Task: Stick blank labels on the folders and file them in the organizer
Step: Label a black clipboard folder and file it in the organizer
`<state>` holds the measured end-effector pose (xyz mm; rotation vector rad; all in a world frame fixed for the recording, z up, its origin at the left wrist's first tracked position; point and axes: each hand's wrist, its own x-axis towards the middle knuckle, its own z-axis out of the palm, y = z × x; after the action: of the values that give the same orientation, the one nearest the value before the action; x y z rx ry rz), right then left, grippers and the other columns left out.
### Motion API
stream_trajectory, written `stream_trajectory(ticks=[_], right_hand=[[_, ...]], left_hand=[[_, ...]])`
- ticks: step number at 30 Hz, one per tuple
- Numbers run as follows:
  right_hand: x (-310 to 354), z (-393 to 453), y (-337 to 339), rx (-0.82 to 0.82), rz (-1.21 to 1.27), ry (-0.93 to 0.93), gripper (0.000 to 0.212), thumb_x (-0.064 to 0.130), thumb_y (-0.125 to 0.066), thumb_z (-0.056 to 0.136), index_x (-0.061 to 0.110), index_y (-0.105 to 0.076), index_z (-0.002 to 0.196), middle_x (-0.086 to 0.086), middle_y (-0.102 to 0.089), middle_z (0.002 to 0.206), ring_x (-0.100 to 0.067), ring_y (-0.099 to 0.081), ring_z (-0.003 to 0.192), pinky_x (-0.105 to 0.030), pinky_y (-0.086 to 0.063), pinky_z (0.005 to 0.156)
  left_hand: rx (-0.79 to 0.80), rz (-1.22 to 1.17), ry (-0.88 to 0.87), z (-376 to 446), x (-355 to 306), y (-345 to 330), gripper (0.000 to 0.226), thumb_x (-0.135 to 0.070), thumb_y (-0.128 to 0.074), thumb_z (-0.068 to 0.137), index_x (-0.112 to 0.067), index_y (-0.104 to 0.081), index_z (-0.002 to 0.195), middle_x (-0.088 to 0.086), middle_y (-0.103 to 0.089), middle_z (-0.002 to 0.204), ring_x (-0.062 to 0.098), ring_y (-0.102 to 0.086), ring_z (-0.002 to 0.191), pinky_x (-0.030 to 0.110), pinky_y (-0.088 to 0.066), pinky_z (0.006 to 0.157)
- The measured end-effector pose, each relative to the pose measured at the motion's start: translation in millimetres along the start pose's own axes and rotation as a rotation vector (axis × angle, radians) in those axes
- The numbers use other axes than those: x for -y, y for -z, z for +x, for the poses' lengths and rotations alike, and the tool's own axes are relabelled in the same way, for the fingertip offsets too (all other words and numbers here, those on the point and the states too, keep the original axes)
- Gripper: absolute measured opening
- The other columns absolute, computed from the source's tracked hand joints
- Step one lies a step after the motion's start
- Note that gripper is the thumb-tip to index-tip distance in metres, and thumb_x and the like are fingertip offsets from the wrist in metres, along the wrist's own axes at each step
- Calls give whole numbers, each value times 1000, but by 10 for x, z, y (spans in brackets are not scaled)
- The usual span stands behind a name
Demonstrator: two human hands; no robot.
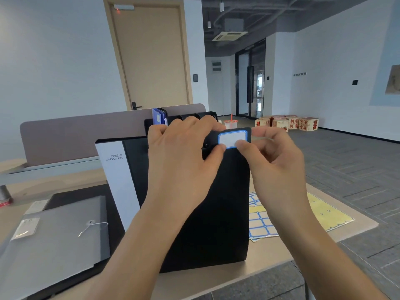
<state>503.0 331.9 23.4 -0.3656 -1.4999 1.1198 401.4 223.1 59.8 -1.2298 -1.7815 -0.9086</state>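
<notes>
Resting under both thumbs' fingers, label atop black folder.

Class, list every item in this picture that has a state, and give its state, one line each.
Black folder: held upright on the desk.
Label: on the folder's top corner, pressed by both thumbs.
Left hand: gripping the folder's top.
Right hand: pinching the folder's corner.
Grey folder: lying flat, string-tied shut.
Label sheets: flat on the desk.
Organizer: one blue folder filed.
Door: shut.
</notes>
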Motion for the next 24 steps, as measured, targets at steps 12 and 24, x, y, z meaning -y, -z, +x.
stream_trajectory(ticks=[12, 24], right_hand=[[-38, 16, 36, 30, -25, 122, 14, 26, -73, 99, 27, -68, 86, 1, -68, 75, -29, -65, 77, -48, -56, 71], [10, 45, 22, 20, -91, 191, 31, 32, -74, 97, 6, -63, 83, -18, -60, 72, -37, -53, 69, -46, -46, 59]], left_hand=[[-43, -65, 97, 32, -82, 0, 9, -43, -65, 91, -37, -67, 98, -20, -67, 89, 1, -48, 84, 30, -27, 89], [-44, -101, 119, 54, -117, 37, 9, -44, -66, 91, -35, -67, 93, -20, -67, 82, 4, -55, 82, 28, -24, 88]])
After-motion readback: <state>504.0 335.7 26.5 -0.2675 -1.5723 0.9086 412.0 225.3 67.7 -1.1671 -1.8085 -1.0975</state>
